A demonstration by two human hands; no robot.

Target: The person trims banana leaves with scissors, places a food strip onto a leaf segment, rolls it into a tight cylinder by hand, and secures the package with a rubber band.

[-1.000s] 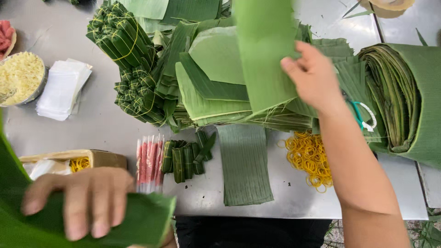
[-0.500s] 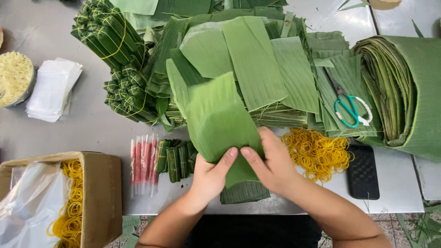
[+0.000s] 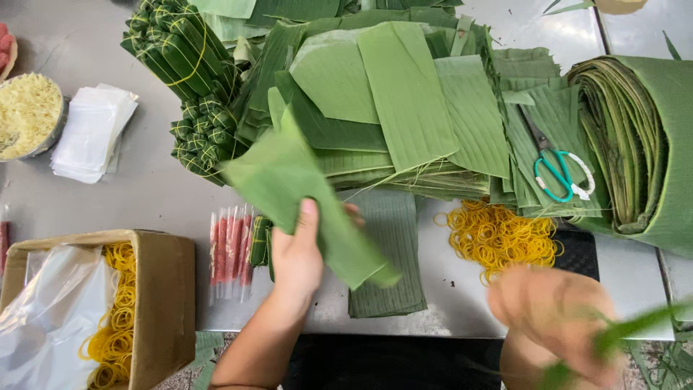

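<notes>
A: Cardboard box (image 3: 162, 303) sits at lower left, with a clear plastic bag (image 3: 43, 318) and yellow rubber bands (image 3: 119, 318) inside. Above it at the left edge: bowl of pale shredded stuff (image 3: 25, 112), then a stack of white sheets (image 3: 90, 133).

B: And your left hand?

A: Your left hand (image 3: 297, 256) is at centre-bottom, fingers closed on a cut banana leaf piece (image 3: 303, 188), thumb on top. The leaf is held up above the steel table (image 3: 137, 195), slanting from centre-left down to the right. Just left of that hand lie red sticks in clear wrap (image 3: 229, 249) and small rolled leaf bundles (image 3: 260, 242).

B: Behind it?

A: Tied green leaf rolls (image 3: 177, 50) at upper left. A big pile of flat cut leaves (image 3: 411, 94) fills top centre. One ribbed leaf strip (image 3: 393, 253) lies flat under the held leaf.

B: Further right?

A: Loose yellow rubber bands (image 3: 498, 235) in a heap, teal-handled scissors (image 3: 559, 170) on the leaves above them, a thick roll of leaves (image 3: 635, 144) at the right edge.

B: Right hand?

A: Your right hand (image 3: 552, 318) is at lower right, heavily blurred. A thin green strip (image 3: 628, 332) crosses it; can't tell whether it's gripped or how far the fingers are open.
</notes>
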